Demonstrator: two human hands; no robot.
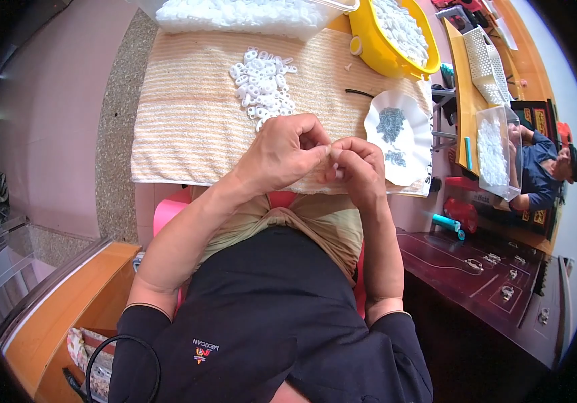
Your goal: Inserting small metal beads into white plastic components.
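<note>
My left hand [280,152] and my right hand [363,169] meet over the near edge of a striped towel [184,107], fingertips pressed together. Both are closed in a pinch. Whatever lies between the fingertips is too small to make out. Just beyond my left hand is a loose pile of small white plastic pieces with round holes [261,84]. To the right of my right hand sits a white wavy-edged plate [409,176], holding small dark grey metallic-looking bits [390,125] in two heaps. A thin black stick [359,93] lies beyond the plate.
A see-through bin [332,8] of white pieces stands at the far edge, beside a yellow basin [363,33] filled with more. At right, another person [547,164] sits by a see-through box of white pieces [493,154] and a white perforated basket [486,64].
</note>
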